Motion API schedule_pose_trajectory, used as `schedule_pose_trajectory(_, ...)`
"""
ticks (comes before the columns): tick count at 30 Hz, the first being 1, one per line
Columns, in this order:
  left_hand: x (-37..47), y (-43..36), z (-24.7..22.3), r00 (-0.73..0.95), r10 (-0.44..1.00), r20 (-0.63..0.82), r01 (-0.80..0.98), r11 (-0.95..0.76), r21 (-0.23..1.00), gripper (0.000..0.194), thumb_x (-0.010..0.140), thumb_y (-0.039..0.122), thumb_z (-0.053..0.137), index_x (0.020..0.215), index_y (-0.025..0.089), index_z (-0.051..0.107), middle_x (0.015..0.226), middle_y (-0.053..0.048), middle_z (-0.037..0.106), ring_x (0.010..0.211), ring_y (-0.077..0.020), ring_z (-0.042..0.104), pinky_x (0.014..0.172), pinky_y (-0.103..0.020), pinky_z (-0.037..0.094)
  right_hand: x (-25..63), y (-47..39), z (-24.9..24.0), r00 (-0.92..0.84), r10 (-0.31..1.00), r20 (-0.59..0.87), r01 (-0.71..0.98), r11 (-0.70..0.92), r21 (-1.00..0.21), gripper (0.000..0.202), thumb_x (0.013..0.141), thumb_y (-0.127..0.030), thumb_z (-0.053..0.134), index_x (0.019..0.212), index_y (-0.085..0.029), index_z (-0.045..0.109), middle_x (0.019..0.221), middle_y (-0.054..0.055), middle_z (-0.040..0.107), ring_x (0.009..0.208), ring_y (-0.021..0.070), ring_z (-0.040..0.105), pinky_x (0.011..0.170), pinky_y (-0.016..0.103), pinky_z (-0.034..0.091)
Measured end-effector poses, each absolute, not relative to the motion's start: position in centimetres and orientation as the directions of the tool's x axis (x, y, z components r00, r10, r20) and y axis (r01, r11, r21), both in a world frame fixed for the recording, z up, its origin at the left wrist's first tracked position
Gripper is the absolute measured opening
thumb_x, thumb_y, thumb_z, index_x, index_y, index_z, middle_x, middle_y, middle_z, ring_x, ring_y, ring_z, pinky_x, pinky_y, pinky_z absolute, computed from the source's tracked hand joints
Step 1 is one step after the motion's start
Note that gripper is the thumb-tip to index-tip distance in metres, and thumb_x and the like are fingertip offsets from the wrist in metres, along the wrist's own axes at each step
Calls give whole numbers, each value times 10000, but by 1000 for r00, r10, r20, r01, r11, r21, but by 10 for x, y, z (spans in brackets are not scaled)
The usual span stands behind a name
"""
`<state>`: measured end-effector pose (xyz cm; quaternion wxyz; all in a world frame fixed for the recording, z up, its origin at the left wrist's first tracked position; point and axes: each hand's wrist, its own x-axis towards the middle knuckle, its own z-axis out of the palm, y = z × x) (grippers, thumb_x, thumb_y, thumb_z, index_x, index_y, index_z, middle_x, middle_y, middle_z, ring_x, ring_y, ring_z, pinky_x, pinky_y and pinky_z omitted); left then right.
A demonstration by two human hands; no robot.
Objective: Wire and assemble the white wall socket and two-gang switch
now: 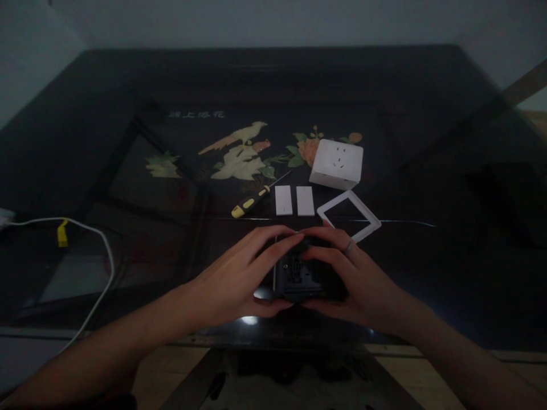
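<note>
Between my two hands, near the table's front edge, is a black wall switch module (299, 276) with a screw and plastic fittings on the face towards me. My left hand (252, 273) grips its left side, fingers over the far edge and thumb at the near edge. On the right side my right hand (346, 273), with a ring on one finger, holds it the same way. The fingertips of both hands meet at the far edge. Just beyond lie two white rocker plates (284, 200) side by side and a white square frame (370, 228).
A yellow-and-black screwdriver (251, 203) lies left of the plates. A white socket box (339, 162) stands behind the frame. At the left, a white cable (109, 250) with a yellow tag (62, 233) curves over the glossy black table (171, 307), which bears a bird-and-flower picture.
</note>
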<state>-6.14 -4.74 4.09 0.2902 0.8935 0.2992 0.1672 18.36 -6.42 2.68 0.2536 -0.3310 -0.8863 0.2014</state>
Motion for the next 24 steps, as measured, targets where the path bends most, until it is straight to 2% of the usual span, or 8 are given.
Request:
schedule_pose_trajectory(5, -61, -49, 46, 704, 706, 77, 347, -437, 830, 901, 746, 382, 827, 1491, 329, 321, 1475, -91, 386, 1384, -286, 414, 1163, -418, 389, 185, -66, 30, -627, 675, 387, 460, 723, -516, 515, 808, -349, 719, 1204, -156, 453, 1330, 200, 472, 1252, 304, 495, 1028, 500, 498)
schedule_pose_trajectory(7, -60, -52, 48, 651, 758, 44, 217, -240, 946, 906, 732, 383, 845, 1481, 391, 334, 1513, -46, 363, 1427, -272, 361, 1175, -398, 367, 186, -66, 33, -603, 683, 412, 454, 719, -526, 484, 822, -333, 710, 1196, -168, 451, 1333, 187, 472, 1255, 279, 495, 1014, 454, 509)
schedule_pose_trajectory(9, -58, -54, 50, 598, 801, -24, 32, 6, 999, 875, 751, 358, 837, 1472, 420, 346, 1530, -13, 374, 1451, -252, 334, 1172, -371, 359, 186, -65, 40, -588, 680, 438, 435, 723, -537, 470, 833, -331, 710, 1192, -181, 447, 1348, 176, 472, 1276, 257, 485, 1020, 420, 504)
schedule_pose_trajectory(12, -56, -59, 52, 609, 769, -195, -159, 359, 920, 794, 766, 355, 826, 1446, 369, 416, 1474, -29, 489, 1393, -255, 436, 1119, -356, 402, 182, -60, 55, -609, 645, 462, 406, 754, -517, 468, 844, -352, 716, 1187, -181, 449, 1368, 180, 477, 1309, 254, 468, 1051, 419, 483)
schedule_pose_trajectory(15, -54, -64, 52, 629, 690, -359, -182, 580, 794, 649, 725, 391, 855, 1300, 265, 580, 1267, -62, 663, 1191, -267, 614, 972, -350, 492, 172, -54, 69, -682, 594, 427, 401, 792, -461, 423, 856, -296, 700, 1171, -152, 459, 1360, 218, 508, 1301, 294, 491, 1036, 459, 501)
schedule_pose_trajectory(18, -50, -66, 49, 536, 702, -469, -269, 669, 693, 496, 666, 324, 904, 1101, 236, 683, 1035, -11, 744, 1002, -199, 683, 869, -290, 509, 161, -48, 74, -731, 551, 402, 390, 821, -416, 396, 854, -280, 697, 1135, -127, 463, 1324, 255, 550, 1282, 341, 522, 1022, 504, 516)
schedule_pose_trajectory(20, -48, -65, 50, 493, 705, -509, -354, 697, 623, 438, 636, 251, 922, 1020, 232, 710, 962, 15, 755, 931, -154, 692, 842, -254, 511, 155, -46, 71, -734, 547, 403, 388, 824, -412, 413, 849, -297, 711, 1130, -119, 467, 1331, 265, 551, 1307, 349, 509, 1051, 516, 497)
schedule_pose_trajectory(24, -46, -62, 52, 482, 698, -529, -428, 715, 553, 403, 650, 182, 903, 1009, 214, 721, 909, 3, 767, 889, -150, 713, 819, -250, 526, 152, -47, 66, -695, 575, 432, 387, 805, -449, 509, 843, -407, 724, 1192, -127, 483, 1417, 241, 495, 1424, 323, 387, 1136, 511, 420)
